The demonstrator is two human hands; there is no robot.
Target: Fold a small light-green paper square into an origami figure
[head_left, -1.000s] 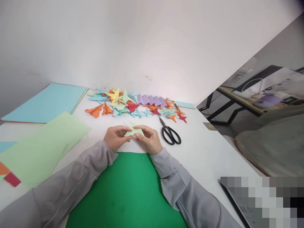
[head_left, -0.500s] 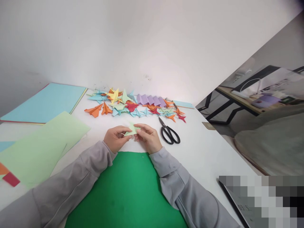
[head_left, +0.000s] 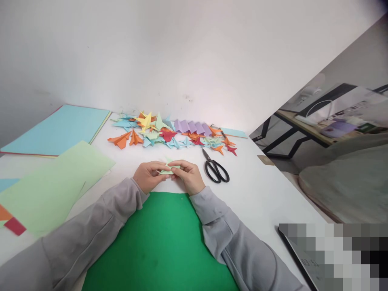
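Observation:
Between both hands is a small folded piece of light green paper, partly covered by the fingers. My left hand pinches its left side, thumb below and fingers above. On the right side, my right hand closes thumb and fingers on the same paper, with the two hands' fingertips nearly meeting. Both hands are just beyond the far edge of a green sheet. Black-handled scissors lie to the right of my right hand, blades pointing away.
Several folded paper shapes in many colours line the wall, with pleated purple paper among them. Large light green sheets and a blue sheet stack lie left. A dark-edged device, partly blurred out, is at lower right.
My fingers have shifted over the green paper and now cover more of it. The paper sits flatter between the hands. Scissors and the other paper stay put.

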